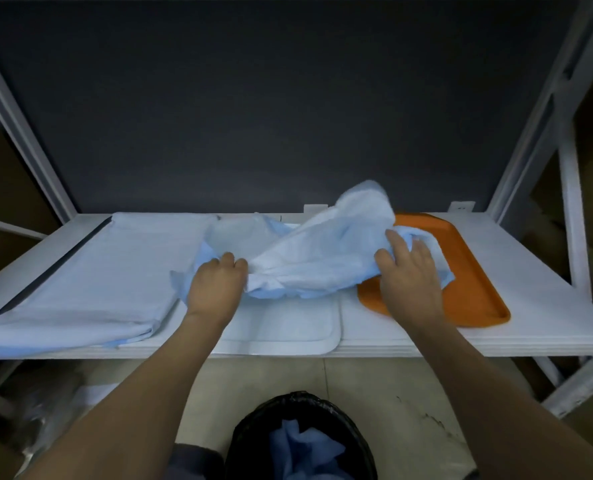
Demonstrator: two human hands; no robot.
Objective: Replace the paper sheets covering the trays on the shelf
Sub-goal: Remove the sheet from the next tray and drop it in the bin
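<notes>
Left hand: your left hand (215, 289) has its fingers curled into the near-left edge of the used sheet (316, 258) and grips a fold of it.
Right hand: your right hand (409, 271) lies over the right end of the same bunch, thumb and fingers bent into the paper and holding it.
Used sheet: crumpled, pale blue and white, it is lifted into a peak between your hands. It hangs over the far part of the white tray (298, 327) and over the left edge of the orange tray (475, 296).
Trays: the near part of the white tray is bare, and so is most of the orange one. They sit side by side, just apart.
Fresh paper: flat folded sheets (90, 271) lie at the left of the shelf (548, 306), with a dark edge (52, 268) showing along their left side. You cannot tell whether that is a third tray.
Bin: a black-lined bin (253, 431) stands on the floor below you, with blue paper (305, 452) already in it.
Step in hand: by the look of it, you are gathering the old cover off the trays.
Next move: bring your hands together to ball the sheet up tight, lift it clear of both trays and drop it into the bin. Watch for a trailing corner dragging the orange tray.
</notes>
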